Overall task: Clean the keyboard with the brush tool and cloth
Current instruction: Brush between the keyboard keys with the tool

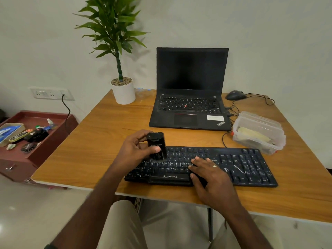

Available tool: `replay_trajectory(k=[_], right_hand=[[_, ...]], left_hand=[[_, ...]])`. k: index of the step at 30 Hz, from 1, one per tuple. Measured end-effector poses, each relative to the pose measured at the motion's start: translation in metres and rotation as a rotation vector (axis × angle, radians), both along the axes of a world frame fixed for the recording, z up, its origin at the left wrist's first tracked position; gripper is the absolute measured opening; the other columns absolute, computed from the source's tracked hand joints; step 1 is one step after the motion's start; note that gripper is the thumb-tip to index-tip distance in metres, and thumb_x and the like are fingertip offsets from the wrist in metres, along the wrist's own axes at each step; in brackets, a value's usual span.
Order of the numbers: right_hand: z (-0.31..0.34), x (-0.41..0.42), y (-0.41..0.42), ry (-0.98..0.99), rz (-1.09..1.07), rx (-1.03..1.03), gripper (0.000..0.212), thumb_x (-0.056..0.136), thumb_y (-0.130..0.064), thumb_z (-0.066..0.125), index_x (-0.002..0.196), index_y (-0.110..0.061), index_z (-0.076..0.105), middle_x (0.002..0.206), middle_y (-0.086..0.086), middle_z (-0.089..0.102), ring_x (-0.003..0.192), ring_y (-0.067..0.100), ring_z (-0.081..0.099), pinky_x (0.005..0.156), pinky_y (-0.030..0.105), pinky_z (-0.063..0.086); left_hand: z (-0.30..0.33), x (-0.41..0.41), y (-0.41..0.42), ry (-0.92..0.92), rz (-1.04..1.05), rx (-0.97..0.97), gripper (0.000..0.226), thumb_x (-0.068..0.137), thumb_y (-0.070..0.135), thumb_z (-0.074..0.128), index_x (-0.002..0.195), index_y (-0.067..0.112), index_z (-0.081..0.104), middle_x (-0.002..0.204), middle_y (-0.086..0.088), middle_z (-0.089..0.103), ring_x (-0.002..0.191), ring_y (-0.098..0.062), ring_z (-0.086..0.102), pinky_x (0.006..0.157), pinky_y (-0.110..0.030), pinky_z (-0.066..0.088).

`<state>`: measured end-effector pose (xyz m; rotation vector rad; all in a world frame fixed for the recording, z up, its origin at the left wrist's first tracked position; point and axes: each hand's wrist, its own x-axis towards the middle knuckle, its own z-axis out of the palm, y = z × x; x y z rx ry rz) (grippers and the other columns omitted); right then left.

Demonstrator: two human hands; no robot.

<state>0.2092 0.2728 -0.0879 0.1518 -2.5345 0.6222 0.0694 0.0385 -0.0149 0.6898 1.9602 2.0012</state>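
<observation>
A black keyboard (239,165) lies near the front edge of the wooden table (100,141). My left hand (134,150) grips a black brush tool (157,145) upright, its lower end down on the keys at the keyboard's left part. My right hand (208,173) rests flat on the middle keys and the front edge, fingers spread and straight. No cloth is in view that I can make out.
An open black laptop (190,90) stands behind the keyboard. A clear plastic box (258,132) sits at the right, a wired mouse (235,95) behind it. A potted plant (123,90) is at the back left. A red side table (36,153) with small items stands left.
</observation>
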Motion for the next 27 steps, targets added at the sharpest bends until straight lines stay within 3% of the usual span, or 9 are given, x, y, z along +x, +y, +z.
replay_trajectory(k=[4,8,13,19,24,27], right_hand=[[0.001,0.001,0.000,-0.005,-0.001,0.000,0.036,0.094,-0.034,0.053,0.113,-0.015,0.076,0.125,0.002,0.070,0.124,0.014,0.060,0.107,0.045,0.048],[0.003,0.001,-0.001,-0.002,0.001,-0.003,0.035,0.094,-0.034,0.054,0.113,-0.015,0.076,0.125,0.002,0.070,0.124,0.014,0.060,0.108,0.043,0.046],[0.003,0.000,-0.001,-0.003,-0.012,-0.001,0.027,0.089,-0.025,0.065,0.111,-0.015,0.077,0.123,0.001,0.071,0.122,0.015,0.061,0.108,0.042,0.045],[0.003,0.000,-0.001,-0.011,-0.012,0.004,0.032,0.091,-0.032,0.057,0.111,-0.015,0.077,0.124,0.001,0.071,0.123,0.014,0.061,0.109,0.041,0.044],[0.004,0.001,-0.001,-0.019,-0.019,0.013,0.031,0.091,-0.031,0.059,0.112,-0.016,0.076,0.124,0.001,0.071,0.122,0.014,0.061,0.110,0.039,0.042],[0.004,0.001,-0.002,-0.016,-0.022,0.010,0.029,0.089,-0.028,0.063,0.111,-0.016,0.076,0.123,0.001,0.071,0.122,0.014,0.061,0.110,0.038,0.041]], left_hand=[[-0.009,0.009,0.036,0.038,-0.044,0.019,0.034,0.082,-0.008,0.073,0.112,0.004,0.062,0.109,-0.009,0.072,0.083,-0.025,0.076,0.062,-0.027,0.059],[-0.010,0.011,0.047,0.050,0.078,0.105,0.037,0.083,-0.011,0.071,0.117,-0.004,0.059,0.109,-0.016,0.070,0.076,-0.014,0.074,0.062,-0.022,0.057],[0.001,0.004,0.015,0.043,0.146,0.114,0.034,0.083,-0.010,0.070,0.112,0.007,0.061,0.107,-0.003,0.075,0.093,-0.025,0.075,0.070,-0.032,0.062],[-0.008,0.006,0.017,0.034,0.025,0.019,0.037,0.079,-0.005,0.076,0.113,0.003,0.063,0.108,-0.014,0.074,0.094,-0.031,0.075,0.076,-0.037,0.062],[-0.013,0.015,0.059,0.055,-0.029,0.040,0.035,0.082,-0.006,0.074,0.114,0.002,0.062,0.111,-0.016,0.071,0.087,-0.030,0.076,0.065,-0.031,0.061],[-0.011,0.017,0.071,0.038,0.033,0.097,0.036,0.083,-0.008,0.073,0.115,0.001,0.061,0.114,-0.015,0.071,0.087,-0.027,0.076,0.068,-0.030,0.061]])
